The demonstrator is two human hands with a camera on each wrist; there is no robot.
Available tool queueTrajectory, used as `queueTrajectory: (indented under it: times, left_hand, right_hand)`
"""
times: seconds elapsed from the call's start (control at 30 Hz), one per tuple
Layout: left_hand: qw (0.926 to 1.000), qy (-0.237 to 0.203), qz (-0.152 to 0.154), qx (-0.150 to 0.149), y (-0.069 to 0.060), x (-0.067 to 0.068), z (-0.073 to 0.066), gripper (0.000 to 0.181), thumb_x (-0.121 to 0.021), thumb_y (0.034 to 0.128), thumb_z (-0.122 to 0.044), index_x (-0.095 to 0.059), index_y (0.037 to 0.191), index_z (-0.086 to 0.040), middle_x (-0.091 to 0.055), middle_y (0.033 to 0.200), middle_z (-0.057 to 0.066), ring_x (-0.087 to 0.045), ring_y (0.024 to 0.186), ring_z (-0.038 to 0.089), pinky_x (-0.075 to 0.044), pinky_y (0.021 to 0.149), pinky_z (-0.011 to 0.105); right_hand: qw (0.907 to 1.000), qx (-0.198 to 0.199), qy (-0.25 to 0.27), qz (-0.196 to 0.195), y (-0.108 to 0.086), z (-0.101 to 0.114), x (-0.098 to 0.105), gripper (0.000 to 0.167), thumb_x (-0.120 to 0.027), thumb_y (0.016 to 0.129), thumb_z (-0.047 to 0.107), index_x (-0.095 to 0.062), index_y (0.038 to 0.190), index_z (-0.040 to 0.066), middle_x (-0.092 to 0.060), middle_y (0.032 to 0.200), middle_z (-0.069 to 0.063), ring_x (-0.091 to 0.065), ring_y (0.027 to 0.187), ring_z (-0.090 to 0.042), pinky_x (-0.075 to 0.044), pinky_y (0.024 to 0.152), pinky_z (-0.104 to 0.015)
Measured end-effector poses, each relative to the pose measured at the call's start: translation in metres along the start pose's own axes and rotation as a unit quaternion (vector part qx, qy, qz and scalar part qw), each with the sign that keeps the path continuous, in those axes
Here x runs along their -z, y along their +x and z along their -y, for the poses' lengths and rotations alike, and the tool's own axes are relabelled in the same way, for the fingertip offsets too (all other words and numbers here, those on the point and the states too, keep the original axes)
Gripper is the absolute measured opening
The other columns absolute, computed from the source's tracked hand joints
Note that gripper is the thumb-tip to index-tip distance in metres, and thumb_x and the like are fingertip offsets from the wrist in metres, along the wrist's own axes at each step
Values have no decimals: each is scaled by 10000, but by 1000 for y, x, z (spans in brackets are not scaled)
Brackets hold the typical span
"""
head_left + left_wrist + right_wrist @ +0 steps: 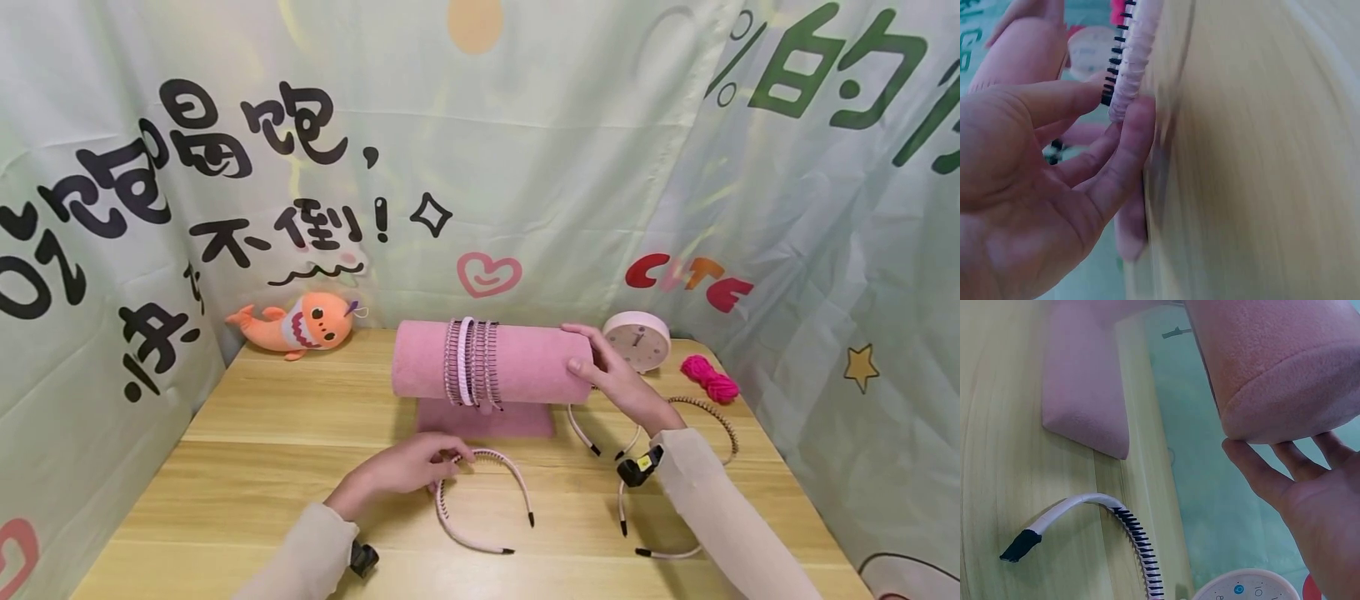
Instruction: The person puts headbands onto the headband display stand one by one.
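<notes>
A pink velvety headband stand [532,364], a padded roll on a flat base, carries several headbands [471,362] around its left-middle part. My right hand [621,377] grips the roll's right end, thumb on the front and fingers over the top. The right wrist view shows those fingertips [1244,453] against the roll's rounded end. In front of the stand, my left hand [408,468] pinches a pale pink headband [517,475] with dark comb teeth between thumb and fingers. The left wrist view shows its wrapped band [1132,75] close up; its black-tipped ends point toward me.
More headbands lie on the wooden table [300,450] at the right, among them a brown-toothed headband [708,406] partly under my right forearm. A round clock [637,337], pink yarn [708,379] and an orange plush shark [303,325] stand along the back. Printed curtains enclose the table.
</notes>
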State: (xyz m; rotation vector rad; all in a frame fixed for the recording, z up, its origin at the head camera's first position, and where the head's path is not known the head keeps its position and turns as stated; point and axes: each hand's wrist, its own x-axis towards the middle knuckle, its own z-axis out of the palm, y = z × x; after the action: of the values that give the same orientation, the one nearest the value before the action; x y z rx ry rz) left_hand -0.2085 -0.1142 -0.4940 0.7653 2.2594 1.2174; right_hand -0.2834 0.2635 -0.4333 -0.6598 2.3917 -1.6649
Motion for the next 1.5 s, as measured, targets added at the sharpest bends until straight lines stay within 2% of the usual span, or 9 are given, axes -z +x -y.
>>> queueTrajectory:
  times: [0.23, 0.4, 0.5, 0.7, 0.93, 1.13, 1.27, 1.4, 1.5]
  left_hand:
    - [9965, -773, -13, 316, -22, 27, 15, 314, -639, 1081, -75, -674, 1390, -35, -715, 1182, 194, -705, 887, 215, -642, 705, 322]
    - [9944, -1015, -8, 303, -39, 47, 27, 356, -629, 1085, -70, -631, 1433, 8, -640, 1361, 270, -704, 975, 266, -673, 741, 358]
    - [9930, -1142, -10, 316, -50, 59, 32, 380, -628, 1093, -88, -605, 1456, 23, -594, 1409, 309, -696, 1001, 274, -682, 759, 381]
    - [9924, -1119, -310, 413, -72, 84, 38, 392, -661, 1092, -148, -596, 1431, 38, -611, 1391, 320, -701, 947, 227, -671, 762, 365]
    - [9900, -1061, -783, 506, -96, 112, 34, 352, -707, 1072, -204, -649, 1357, -5, -611, 1416, 340, -729, 965, 281, -654, 798, 375]
    - [9891, -864, -1058, 548, -109, 127, 30, 365, -714, 1071, -243, -656, 1369, -41, -586, 1464, 317, -747, 936, 289, -652, 811, 382]
    - [9894, -822, -1108, 453, -111, 133, 27, 375, -698, 1080, -234, -643, 1391, -31, -588, 1441, 303, -749, 957, 329, -658, 822, 389]
    - [9886, -784, -1237, 342, -110, 139, 19, 391, -680, 1092, -218, -634, 1424, -18, -621, 1404, 276, -747, 973, 250, -669, 829, 402]
    - [9861, -805, -1433, 251, -109, 144, 10, 407, -664, 1104, -216, -625, 1452, -9, -657, 1391, 201, -738, 982, 189, -673, 836, 403]
  right_hand:
    - [10000, 41, -11, -30, 0, 2, 0, 568, -557, 1148, 264, -339, 1671, 243, -344, 1706, -181, -422, 1506, -427, -542, 1025, -241]
    - [10000, 51, 13, -7, -1, 3, 0, 572, -553, 1150, 261, -331, 1676, 242, -341, 1705, -187, -429, 1497, -427, -550, 1022, -253]
    - [10000, 32, 13, -5, -1, 2, 0, 573, -553, 1151, 264, -328, 1678, 249, -344, 1700, -184, -440, 1484, -422, -557, 1018, -265]
    - [10000, 7, 2, -19, -1, 0, 0, 570, -555, 1150, 267, -334, 1675, 261, -351, 1699, -173, -448, 1482, -419, -557, 1022, -264]
    - [10000, 14, -7, -24, -1, 0, 0, 571, -559, 1149, 279, -335, 1674, 259, -351, 1700, -175, -446, 1487, -421, -553, 1021, -256]
    - [10000, 6, -41, -35, -1, -1, 0, 569, -561, 1150, 293, -337, 1673, 269, -347, 1705, -171, -438, 1497, -399, -547, 1034, -265]
    - [10000, 23, -40, -40, -1, -1, 0, 567, -562, 1149, 292, -340, 1671, 271, -346, 1709, -173, -439, 1498, -394, -549, 1036, -273]
    - [10000, -10, -23, -31, -2, 1, -1, 569, -568, 1146, 296, -342, 1669, 282, -360, 1699, -165, -447, 1494, -403, -555, 1035, -288]
    - [10000, -40, -10, -19, -2, 2, -1, 570, -570, 1146, 300, -342, 1668, 291, -373, 1688, -162, -457, 1482, -405, -559, 1029, -304]
